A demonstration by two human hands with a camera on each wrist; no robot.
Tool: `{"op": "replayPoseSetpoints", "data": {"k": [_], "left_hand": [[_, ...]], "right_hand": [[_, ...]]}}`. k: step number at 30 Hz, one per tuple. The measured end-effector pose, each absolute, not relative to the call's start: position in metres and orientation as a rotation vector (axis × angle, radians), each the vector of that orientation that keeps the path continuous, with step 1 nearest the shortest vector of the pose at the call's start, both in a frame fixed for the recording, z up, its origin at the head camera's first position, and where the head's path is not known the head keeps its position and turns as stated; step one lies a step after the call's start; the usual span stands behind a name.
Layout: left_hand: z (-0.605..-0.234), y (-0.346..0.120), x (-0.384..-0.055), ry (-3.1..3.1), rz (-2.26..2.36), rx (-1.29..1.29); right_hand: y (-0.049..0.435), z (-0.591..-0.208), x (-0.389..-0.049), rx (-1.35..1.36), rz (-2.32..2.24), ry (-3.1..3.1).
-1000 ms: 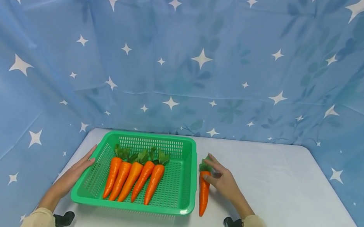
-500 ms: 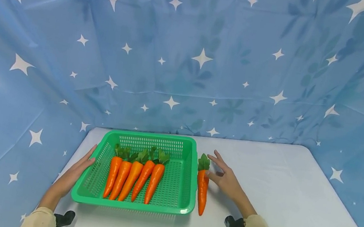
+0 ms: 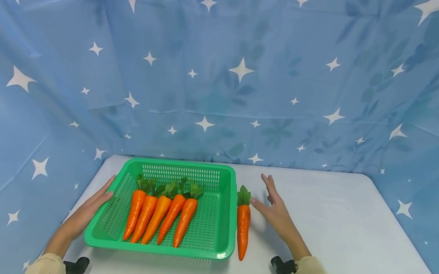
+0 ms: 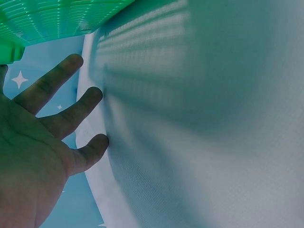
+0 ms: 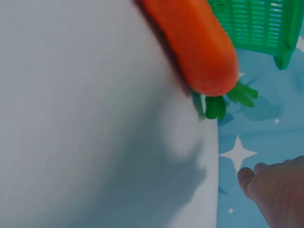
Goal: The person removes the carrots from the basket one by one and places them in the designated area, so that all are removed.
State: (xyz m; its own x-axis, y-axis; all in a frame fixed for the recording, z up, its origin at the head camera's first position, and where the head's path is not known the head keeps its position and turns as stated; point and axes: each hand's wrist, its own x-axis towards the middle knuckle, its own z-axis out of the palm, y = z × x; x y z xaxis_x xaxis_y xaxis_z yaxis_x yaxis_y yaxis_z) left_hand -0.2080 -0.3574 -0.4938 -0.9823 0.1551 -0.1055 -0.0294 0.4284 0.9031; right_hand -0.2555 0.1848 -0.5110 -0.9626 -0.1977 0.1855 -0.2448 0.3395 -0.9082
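Note:
A green plastic basket (image 3: 160,250) with slotted walls stands on the white table. Inside it several orange carrots (image 3: 157,217) lie side by side, leafy tops toward the back. My left hand (image 3: 85,211) rests against the basket's left side, fingers extended; the left wrist view has its spread fingers below the basket wall (image 4: 61,21). Just outside the basket's right side lies a single carrot (image 3: 242,230), leaves pointing away from me. My right hand (image 3: 281,216) is right of that carrot, fingers straight and spread, holding nothing. Its thumb tip is close to the leaves; contact is unclear.
A white cloth-like surface covers the table (image 3: 340,240), whose far edge meets a blue curtain (image 3: 225,95) with white stars. The curtain also runs along both sides. Small black devices (image 3: 283,266) are strapped to the wrists.
The right hand has let go of the single carrot and spread its fingers. That carrot has shifted slightly left, closer to the basket. The left hand has stayed on the basket.

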Motion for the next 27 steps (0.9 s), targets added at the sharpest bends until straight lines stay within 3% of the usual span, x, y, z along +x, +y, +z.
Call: {"op": "replayPoseSetpoints", "data": {"k": [27], "left_hand": [[-0.497,-0.356,-0.207,2.488,1.625,0.080]], "right_hand": [[0.160,-0.470,-0.260,0.427,1.929,-2.409]]}}
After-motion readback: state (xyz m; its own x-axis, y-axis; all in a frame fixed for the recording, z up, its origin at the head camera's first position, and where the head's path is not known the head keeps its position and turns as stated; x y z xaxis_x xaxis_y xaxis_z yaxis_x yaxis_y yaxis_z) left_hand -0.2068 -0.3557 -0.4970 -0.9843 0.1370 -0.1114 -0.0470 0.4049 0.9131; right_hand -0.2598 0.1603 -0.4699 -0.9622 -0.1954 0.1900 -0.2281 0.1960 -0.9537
